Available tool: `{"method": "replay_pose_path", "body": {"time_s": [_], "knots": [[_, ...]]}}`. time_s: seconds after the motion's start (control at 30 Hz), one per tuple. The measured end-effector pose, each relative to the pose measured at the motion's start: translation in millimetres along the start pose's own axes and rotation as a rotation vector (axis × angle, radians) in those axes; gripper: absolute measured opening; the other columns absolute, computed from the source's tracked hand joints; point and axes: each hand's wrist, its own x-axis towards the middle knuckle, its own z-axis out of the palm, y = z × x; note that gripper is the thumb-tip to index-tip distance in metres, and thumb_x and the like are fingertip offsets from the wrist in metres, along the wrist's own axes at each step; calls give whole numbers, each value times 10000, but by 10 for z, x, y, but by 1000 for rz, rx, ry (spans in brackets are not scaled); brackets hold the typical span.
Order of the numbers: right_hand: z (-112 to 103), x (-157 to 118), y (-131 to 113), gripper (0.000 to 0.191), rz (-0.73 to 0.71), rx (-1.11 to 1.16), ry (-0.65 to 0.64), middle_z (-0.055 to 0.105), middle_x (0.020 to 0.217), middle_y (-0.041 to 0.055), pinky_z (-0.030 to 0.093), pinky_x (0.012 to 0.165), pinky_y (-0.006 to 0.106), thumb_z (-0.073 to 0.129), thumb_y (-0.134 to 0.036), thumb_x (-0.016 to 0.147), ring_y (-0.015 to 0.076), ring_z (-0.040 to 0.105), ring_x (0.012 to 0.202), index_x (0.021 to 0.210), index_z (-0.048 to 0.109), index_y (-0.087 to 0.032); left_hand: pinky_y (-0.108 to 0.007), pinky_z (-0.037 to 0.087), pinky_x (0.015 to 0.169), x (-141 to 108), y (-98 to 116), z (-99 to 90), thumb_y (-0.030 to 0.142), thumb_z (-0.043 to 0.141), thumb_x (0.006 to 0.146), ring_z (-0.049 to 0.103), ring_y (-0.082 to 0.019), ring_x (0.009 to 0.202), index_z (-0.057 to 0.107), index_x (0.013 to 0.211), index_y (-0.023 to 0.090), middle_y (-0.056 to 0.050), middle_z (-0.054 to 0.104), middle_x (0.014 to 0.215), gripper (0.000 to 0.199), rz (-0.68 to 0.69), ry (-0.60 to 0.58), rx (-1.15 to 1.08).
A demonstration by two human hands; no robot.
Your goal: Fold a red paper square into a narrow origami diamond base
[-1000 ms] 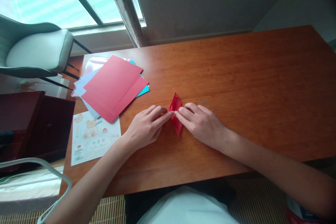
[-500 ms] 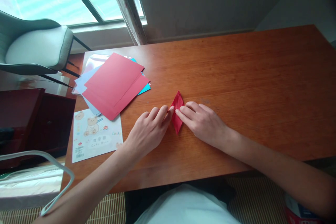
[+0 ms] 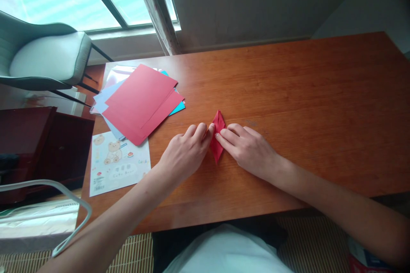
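Observation:
A small piece of red origami paper (image 3: 217, 149), folded into a narrow diamond, lies on the wooden table (image 3: 288, 94) with one point away from me and one toward me. My left hand (image 3: 188, 149) is at its left edge, thumb and curled fingers closed on the paper. From the right, my right hand (image 3: 248, 147) presses bent fingertips and thumb onto the middle of the diamond. The fingers cover part of both side edges. A crease runs down the upper half.
Red paper sheets (image 3: 141, 102) lie fanned over blue and pale ones at the table's left. Below them is a white sheet with a bear print (image 3: 120, 166). A white cable (image 3: 73, 196) loops by my left forearm. A chair (image 3: 48, 57) stands by the window.
My left hand has shifted slightly up along the diamond's left edge. My right hand stays almost in place on the paper. The whole view has moved a little.

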Motion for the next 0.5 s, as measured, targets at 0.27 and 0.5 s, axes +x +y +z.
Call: {"method": "replay_pose_path", "body": {"time_s": [0.27, 0.5], "knots": [[6, -7, -8, 299, 25, 16, -5, 696, 1147, 112, 448, 728, 368, 483, -104, 992, 250, 543, 1019, 1231, 662, -108, -321, 552, 689, -44, -100, 155, 133, 410, 949, 563, -244, 1046, 399, 1494, 142, -138, 586, 1253, 545, -33, 151, -131], [11, 1, 25, 291, 29, 65, -3, 698, 1132, 111, 456, 749, 363, 482, -114, 996, 248, 545, 1033, 1219, 667, -136, -355, 524, 952, -156, -316, 265, 91, 417, 953, 538, -217, 1051, 566, 1398, 157, -49, 577, 1461, 473, 250, 267, -282]]}}
